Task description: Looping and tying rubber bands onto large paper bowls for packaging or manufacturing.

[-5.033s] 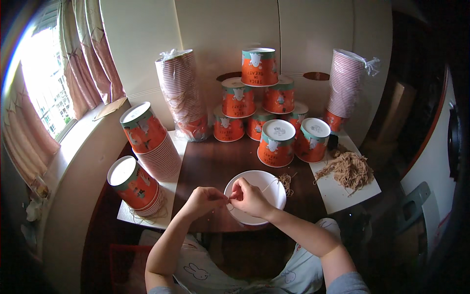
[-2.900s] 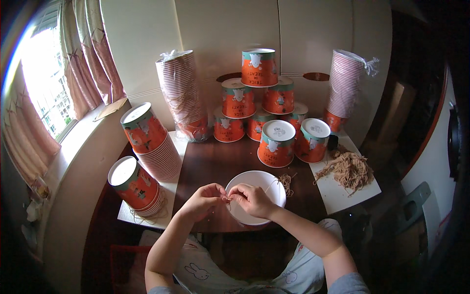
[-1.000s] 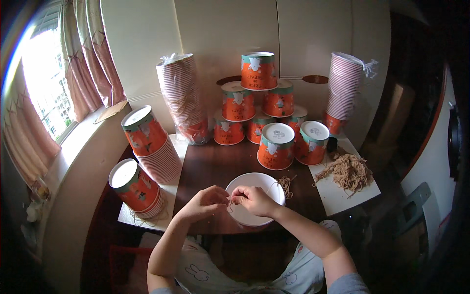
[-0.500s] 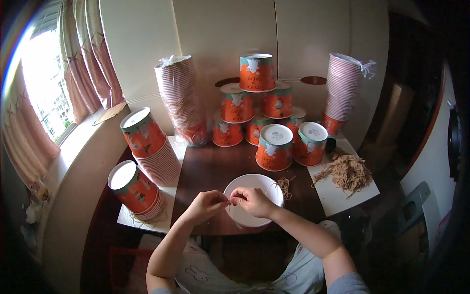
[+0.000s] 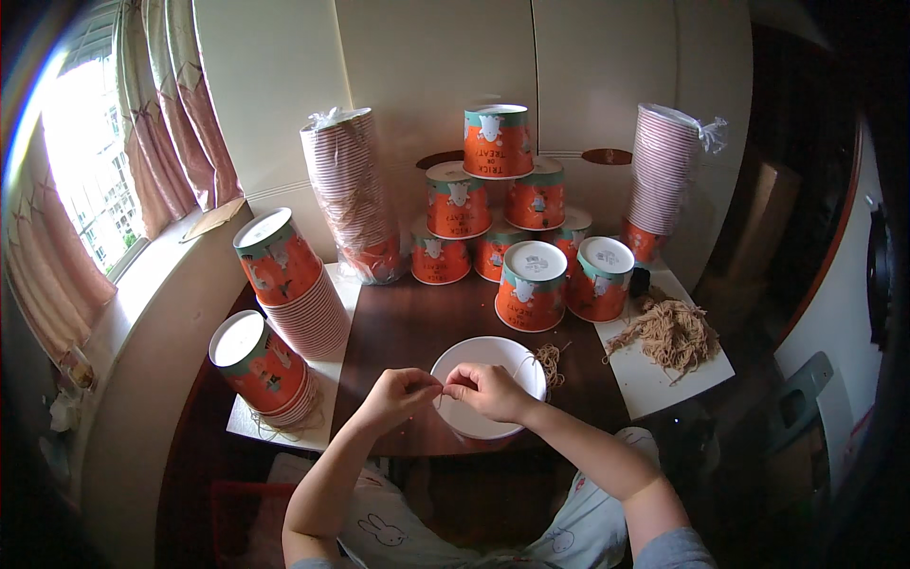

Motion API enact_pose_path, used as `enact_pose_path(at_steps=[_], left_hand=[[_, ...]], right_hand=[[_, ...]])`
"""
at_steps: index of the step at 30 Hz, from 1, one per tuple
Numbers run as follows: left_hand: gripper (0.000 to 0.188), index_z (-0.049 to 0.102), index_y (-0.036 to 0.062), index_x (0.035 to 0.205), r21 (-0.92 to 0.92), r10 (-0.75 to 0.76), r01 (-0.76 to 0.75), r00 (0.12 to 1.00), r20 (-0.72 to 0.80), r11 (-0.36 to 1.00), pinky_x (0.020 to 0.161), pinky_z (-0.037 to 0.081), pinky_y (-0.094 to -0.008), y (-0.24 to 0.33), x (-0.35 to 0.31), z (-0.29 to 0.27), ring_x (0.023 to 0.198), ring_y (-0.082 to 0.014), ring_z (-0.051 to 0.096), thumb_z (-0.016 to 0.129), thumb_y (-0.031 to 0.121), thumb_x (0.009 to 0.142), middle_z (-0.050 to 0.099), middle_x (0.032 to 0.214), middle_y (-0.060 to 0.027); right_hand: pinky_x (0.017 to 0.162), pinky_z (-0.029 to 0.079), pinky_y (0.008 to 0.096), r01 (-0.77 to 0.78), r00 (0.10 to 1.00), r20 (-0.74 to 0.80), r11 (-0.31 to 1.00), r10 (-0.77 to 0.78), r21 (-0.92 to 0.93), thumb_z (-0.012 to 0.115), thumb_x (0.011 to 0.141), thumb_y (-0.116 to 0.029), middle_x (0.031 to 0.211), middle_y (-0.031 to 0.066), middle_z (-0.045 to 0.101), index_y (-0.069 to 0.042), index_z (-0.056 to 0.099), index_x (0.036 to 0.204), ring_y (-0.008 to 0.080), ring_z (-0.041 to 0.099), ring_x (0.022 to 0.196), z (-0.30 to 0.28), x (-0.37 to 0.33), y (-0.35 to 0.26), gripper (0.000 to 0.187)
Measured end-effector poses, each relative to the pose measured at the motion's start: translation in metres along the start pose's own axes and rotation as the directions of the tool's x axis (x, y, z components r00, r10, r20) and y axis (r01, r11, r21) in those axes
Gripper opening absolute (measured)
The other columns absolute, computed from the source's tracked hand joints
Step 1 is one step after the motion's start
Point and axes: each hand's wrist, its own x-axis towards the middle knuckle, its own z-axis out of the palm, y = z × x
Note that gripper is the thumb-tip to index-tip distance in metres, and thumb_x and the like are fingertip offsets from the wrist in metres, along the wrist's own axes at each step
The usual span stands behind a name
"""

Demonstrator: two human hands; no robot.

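Note:
An upright paper bucket [image 5: 471, 418] with a white inside stands near the table's front edge. Over its left rim my left hand [image 5: 402, 393] and my right hand [image 5: 487, 389] meet, fingertips pinched together. A thin string seems to be held between them, with a short end showing below the fingers; most of it is hidden. Near the bucket's right rim, a small tangle of tan string [image 5: 551, 364] lies, and one strand crosses the rim.
Upside-down orange and green paper buckets [image 5: 533, 286] form a pyramid at the back. Wrapped bucket stacks [image 5: 343, 180] stand either side of it. Nested buckets [image 5: 293, 275] lean at the left. A heap of tan string [image 5: 675, 334] lies on a white board [image 5: 654, 391] at the right.
The bucket has shifted very slightly to the left. My hands stay pinched together in nearly the same place.

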Motion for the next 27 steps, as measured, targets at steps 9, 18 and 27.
enact_pose_path(at_steps=[9, 18, 27], left_hand=[[0.014, 0.058, 0.0013, 0.083, -0.052, -0.027, 0.029, 0.999, 0.044, 0.998, 0.053, 0.039, -0.0187, -0.008, 0.005, -0.001, 0.061, -0.0040, 0.047, 0.058, 0.015, 0.081, 0.053, 0.067, 0.0021], [0.012, 0.058, 0.0021, 0.085, -0.015, 0.199, -0.198, 0.979, 0.043, 0.980, 0.059, 0.040, -0.0209, -0.001, 0.001, -0.004, 0.070, -0.0054, 0.048, 0.058, 0.012, 0.079, 0.054, 0.076, 0.0005], [0.015, 0.061, 0.0050, 0.085, 0.275, 0.273, -0.236, 0.956, -0.104, 0.932, 0.060, 0.044, -0.0259, 0.027, -0.009, 0.004, 0.068, -0.0141, 0.053, 0.066, 0.010, 0.071, 0.057, 0.079, -0.0069]], right_hand=[[0.061, 0.045, 0.0346, 0.087, 0.995, -0.034, 0.985, -0.093, -0.152, 0.055, 0.080, -0.009, 0.074, 0.0121, 0.059, -0.002, 0.052, 0.082, 0.0263, 0.059, 0.070, 0.003, -0.002, 0.002, 0.008], [0.063, 0.045, 0.0353, 0.097, 0.995, -0.020, 0.990, -0.100, -0.104, 0.052, 0.081, -0.008, 0.076, 0.0127, 0.059, -0.003, 0.051, 0.083, 0.0275, 0.059, 0.072, -0.003, 0.001, -0.011, 0.006], [0.063, 0.045, 0.0319, 0.136, 0.991, 0.031, 0.983, -0.133, -0.124, 0.055, 0.081, -0.010, 0.077, 0.0123, 0.059, -0.001, 0.052, 0.083, 0.0231, 0.058, 0.071, -0.006, 0.007, -0.019, 0.009]])
